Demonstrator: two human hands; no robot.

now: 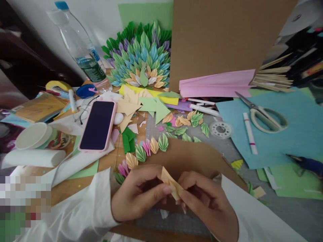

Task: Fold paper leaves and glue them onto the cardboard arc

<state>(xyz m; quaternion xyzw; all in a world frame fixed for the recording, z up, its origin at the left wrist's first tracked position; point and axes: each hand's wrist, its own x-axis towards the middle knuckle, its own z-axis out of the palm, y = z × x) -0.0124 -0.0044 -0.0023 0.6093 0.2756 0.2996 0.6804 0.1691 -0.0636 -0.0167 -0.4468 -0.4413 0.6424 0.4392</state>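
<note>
Both hands are pinching the small peach paper piece [171,184] at 6 o'clock over the brown card [191,158]: left hand [137,198] and right hand [207,201], grip closed tight. Probably best creasing slowly, keeping edges aligned.

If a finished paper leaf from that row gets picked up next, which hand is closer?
Probably left. The left hand sits just below the row of folded leaves; the right hand lies farther off. Both pinch the peach paper.
</note>
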